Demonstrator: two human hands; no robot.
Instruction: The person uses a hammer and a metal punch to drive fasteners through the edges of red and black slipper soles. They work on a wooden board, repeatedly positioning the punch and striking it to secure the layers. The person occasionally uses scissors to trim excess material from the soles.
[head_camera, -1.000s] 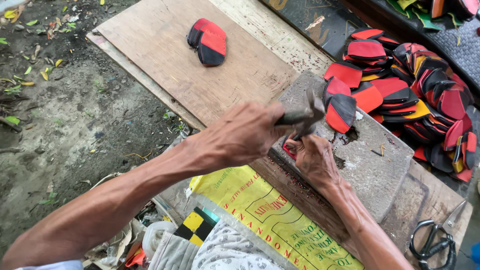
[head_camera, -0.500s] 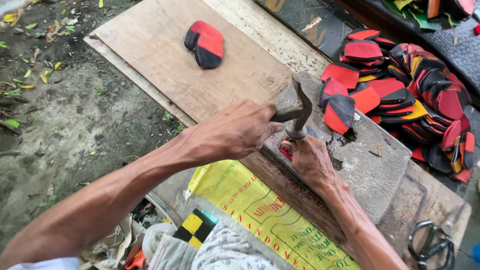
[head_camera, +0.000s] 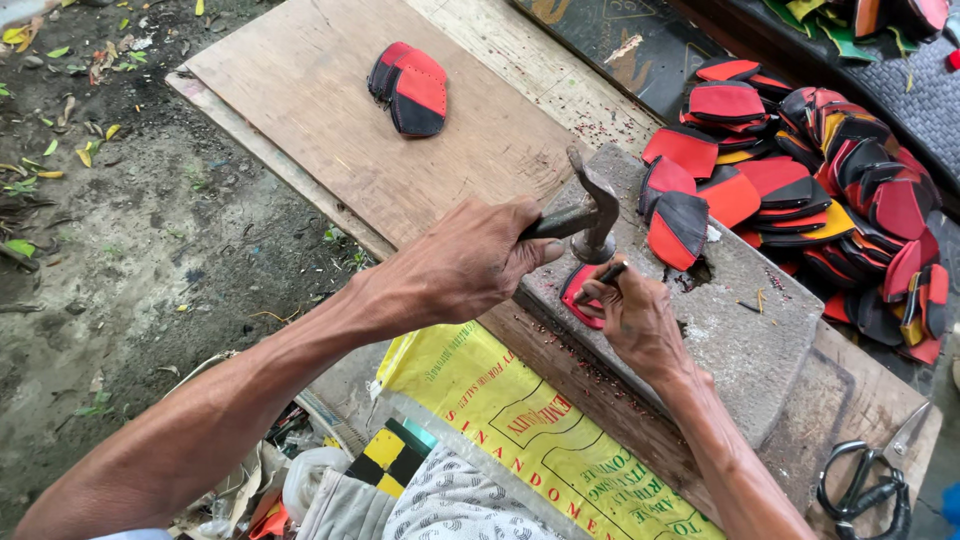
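So the work surface is a big plywood board (head_camera: 330, 110) laid on the dirt ground (head_camera: 120, 250). Near its far edge sits a small stack of red-and-black pieces (head_camera: 410, 88). A grey stone block (head_camera: 740, 320) rests toward the right side, with a heap of red, black and yellow pieces (head_camera: 840, 180) beside it. Black scissors (head_camera: 862, 490) lie at the near right corner.

- Illumination: soft, even daylight; overall exposure bright, no dim zones.
- Shadows: faint and diffuse; a weak one lies under the left hand (head_camera: 470, 265) and hammer (head_camera: 590, 215) on the stone block (head_camera: 740, 320).
- Glare: none; mild sheen on the yellow sack (head_camera: 520, 420).
- Focus: sharp at centre; slight softness toward corners.
- Distortion: mild wide-angle stretch at frame edges.
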